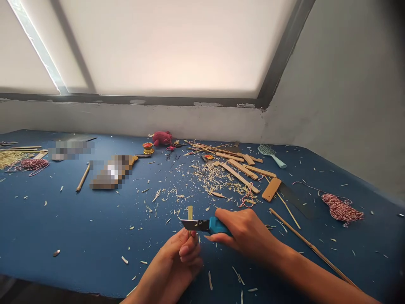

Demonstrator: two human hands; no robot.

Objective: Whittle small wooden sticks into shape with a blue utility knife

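Near the front of the blue table, my left hand (180,261) is closed around a small, narrow strip of wood (190,212), whose pale end sticks up above the fingers. My right hand (243,230) grips the blue handle of a utility knife (218,226). Its blade points left and lies across the strip, just above my left fingertips. Whether the edge bites into the wood I cannot tell. The lower part of the strip is hidden by my left hand.
Wood shavings (211,177) and flat wooden strips (237,175) lie ahead. On the right are a saw with a wooden handle (271,189), a red-and-white cord bundle (341,207), a thin stick (313,249) and a green hairbrush (272,156). A pink stuffed toy (162,138) sits at the back.
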